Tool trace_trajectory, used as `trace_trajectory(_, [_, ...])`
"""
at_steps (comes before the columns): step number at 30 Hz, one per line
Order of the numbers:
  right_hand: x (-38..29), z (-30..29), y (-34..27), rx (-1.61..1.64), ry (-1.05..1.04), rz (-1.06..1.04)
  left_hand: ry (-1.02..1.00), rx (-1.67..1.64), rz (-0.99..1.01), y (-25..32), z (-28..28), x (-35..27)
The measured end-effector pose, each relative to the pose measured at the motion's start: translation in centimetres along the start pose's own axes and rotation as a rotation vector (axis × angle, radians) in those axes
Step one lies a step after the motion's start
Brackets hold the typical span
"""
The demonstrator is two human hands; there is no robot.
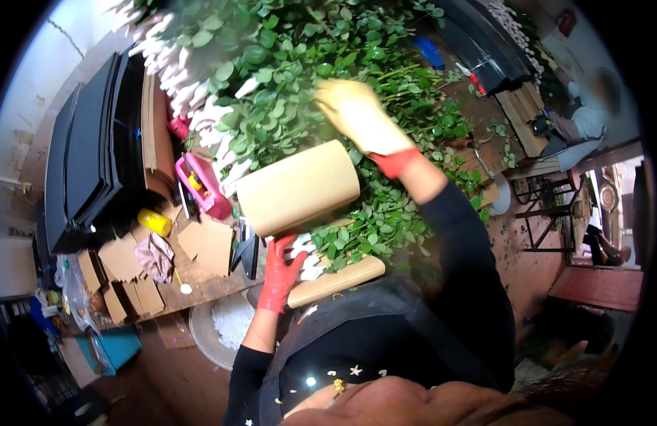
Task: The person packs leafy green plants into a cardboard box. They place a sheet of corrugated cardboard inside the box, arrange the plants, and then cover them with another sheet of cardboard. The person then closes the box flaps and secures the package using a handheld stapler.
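My left hand [279, 277], in a red rubber glove, is at the bud end of a bunch lying on a corrugated cardboard sheet. Its fingers are by the sheet's raised, curved part [299, 186] and beside several buds in white sleeves [309, 266]. Whether it grips the sheet or only touches it cannot be told. The sheet's near edge [336, 282] lies against my apron, with leafy stems [355, 237] between. My right hand [355, 114], in a yellow glove over a red one, is motion-blurred above a large heap of leafy stems [286, 106]; its fingers are unclear.
Left stand black folded boards [91, 144], a pink caddy [206, 186], a yellow container [155, 222], a stapler [247, 253] and cardboard pieces [206, 245]. A basin of white pieces [230, 322] sits below the table. Pruning shears [480, 160] lie right; another person [584, 122] sits beyond.
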State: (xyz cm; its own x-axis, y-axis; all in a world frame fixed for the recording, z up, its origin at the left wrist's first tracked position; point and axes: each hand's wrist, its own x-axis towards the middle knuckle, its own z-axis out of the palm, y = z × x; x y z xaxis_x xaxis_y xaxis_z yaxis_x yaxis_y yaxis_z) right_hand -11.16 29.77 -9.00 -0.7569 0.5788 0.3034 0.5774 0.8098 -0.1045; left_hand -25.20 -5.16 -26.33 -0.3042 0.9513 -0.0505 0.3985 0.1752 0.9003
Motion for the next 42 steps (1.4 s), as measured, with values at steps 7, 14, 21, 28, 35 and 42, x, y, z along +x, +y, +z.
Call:
trace_trajectory(7, [5.3, -0.2, -2.8, -0.32, 0.227, -0.056, 0.036, -0.02, -0.092, -0.9, 0.2, -0.3])
trace_trajectory(14, [-0.4, -7.7, 0.9, 0.045, 0.368, 0.002, 0.052, 0.0, -0.029, 0.4, 0.1, -0.2])
trace_trajectory(21, [-15.8, -11.5, -1.6, 0.351, 0.266, -0.148, 0.044, -0.094, 0.064, -0.1, 0.3, -0.2])
trace_trajectory(28, [-23.8, 1.6, 0.9, 0.292, -0.112, 0.141, 0.041, -0.01, -0.114, -0.5, 0.7, 0.2])
trace_trajectory(35, [-18.1, -7.2, -8.6, 0.143, -0.423, 0.199, 0.076, -0.033, -0.075, -0.4, 0.2, -0.3])
trace_trajectory(42, [-16.8, 5.6, -12.2, 0.652, -0.378, -0.104, 0.02, -0.019, -0.086, 0.2, 0.5, 0.6])
